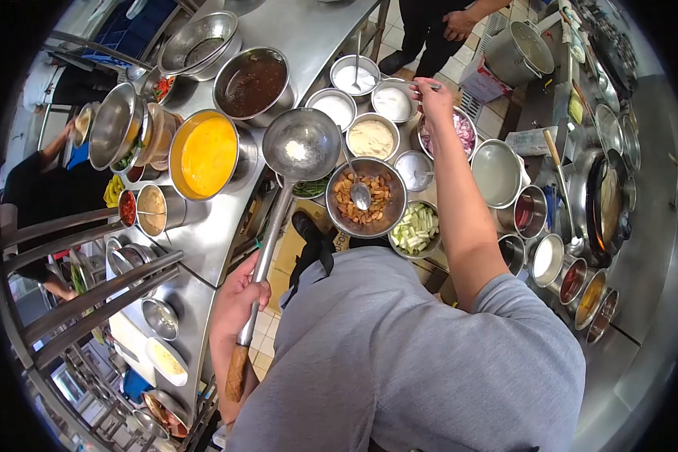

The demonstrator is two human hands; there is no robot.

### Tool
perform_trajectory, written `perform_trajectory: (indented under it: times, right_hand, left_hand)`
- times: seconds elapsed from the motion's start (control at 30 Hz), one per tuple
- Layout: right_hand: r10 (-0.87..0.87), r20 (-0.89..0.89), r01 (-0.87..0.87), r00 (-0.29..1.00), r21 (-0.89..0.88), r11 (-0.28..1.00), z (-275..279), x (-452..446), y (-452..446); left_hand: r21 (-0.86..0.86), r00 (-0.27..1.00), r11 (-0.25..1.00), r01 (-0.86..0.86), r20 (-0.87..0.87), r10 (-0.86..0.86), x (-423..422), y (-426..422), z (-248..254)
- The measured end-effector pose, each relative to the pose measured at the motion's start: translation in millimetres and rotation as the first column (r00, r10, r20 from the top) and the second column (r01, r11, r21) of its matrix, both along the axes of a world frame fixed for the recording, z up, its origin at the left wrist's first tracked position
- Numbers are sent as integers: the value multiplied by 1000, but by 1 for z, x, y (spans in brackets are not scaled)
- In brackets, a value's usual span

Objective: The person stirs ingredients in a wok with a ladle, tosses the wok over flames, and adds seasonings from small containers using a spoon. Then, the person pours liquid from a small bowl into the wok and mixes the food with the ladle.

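Observation:
My left hand (242,294) is wrapped round the metal shaft of a large wok ladle (303,135) with a wooden grip end. A small heap of whitish powder (295,151) lies in its bowl. Stretched out ahead, my right hand (435,104) has its fingers closed; a small metallic bit shows at them, too little to name. Beneath that hand and forearm is a bowl of chopped red onion (463,133), partly covered. Nearby stand bowls of white granules (392,101), pale yellow paste (372,136), cut green vegetable (414,230) and brown pieces with a spoon (363,209).
On the left steel counter stand a pot of yellow liquid (208,154) and a pot of dark sauce (252,83). To the right are a wok station (609,200) and several sauce containers (546,260). Other people stand at the left and at the top (429,34).

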State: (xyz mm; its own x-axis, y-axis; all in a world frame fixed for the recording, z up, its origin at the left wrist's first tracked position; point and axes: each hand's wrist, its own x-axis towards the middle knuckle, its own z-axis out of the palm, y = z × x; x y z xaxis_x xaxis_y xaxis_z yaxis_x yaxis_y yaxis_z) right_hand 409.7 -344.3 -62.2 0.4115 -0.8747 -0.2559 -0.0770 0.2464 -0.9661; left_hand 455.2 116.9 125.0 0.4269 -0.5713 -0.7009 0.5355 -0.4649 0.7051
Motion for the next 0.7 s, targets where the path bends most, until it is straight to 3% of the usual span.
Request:
perform_trajectory:
  times: [0.2, 0.47, 0.7]
  right_hand:
    - [-5, -55, 9, 998, 72, 997, 2, -3, 0]
    - [-36, 7, 35, 999, 91, 995, 14, -6, 5]
    - [37, 56, -44, 998, 129, 991, 26, -10, 10]
  left_hand:
    - [9, 1000, 1000, 10, -20, -10, -1, -3, 2]
    - [3, 999, 999, -33, 8, 33, -5, -3, -5]
    - [2, 999, 1000, -27, 20, 27, -1, -4, -14]
